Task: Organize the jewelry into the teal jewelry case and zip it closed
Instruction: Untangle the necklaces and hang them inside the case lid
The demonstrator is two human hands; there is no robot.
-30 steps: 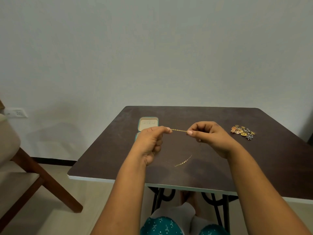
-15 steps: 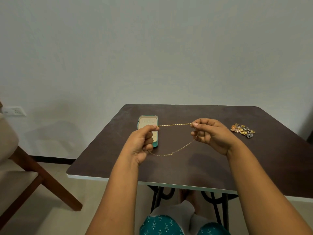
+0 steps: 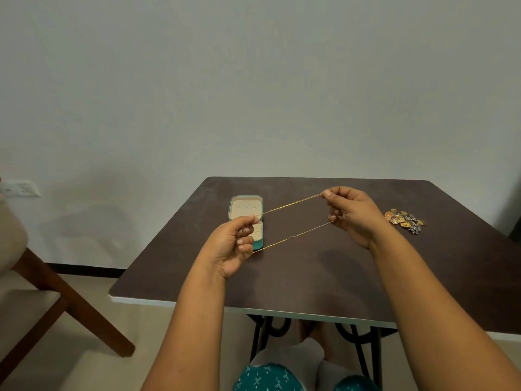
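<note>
A single wide-angle view, from a camera worn on the person's head, looks forward and down. It sits close above the two forearms, which reach in from the bottom edge, and takes in the dark surface [image 3: 324,266] ahead, with the plain wall [image 3: 253,80] filling the upper half. The chair [image 3: 42,283] and floor show at the left edge.

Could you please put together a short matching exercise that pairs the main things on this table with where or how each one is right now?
Things:
1. gold chain
2. teal jewelry case
3. pile of small jewelry
4. wooden chair

States:
A. lying open on the table
B. stretched between left hand and right hand
C. on the floor, left of the table
D. heaped near the table's right side

Pairs: 1-B, 2-A, 3-D, 4-C
</note>
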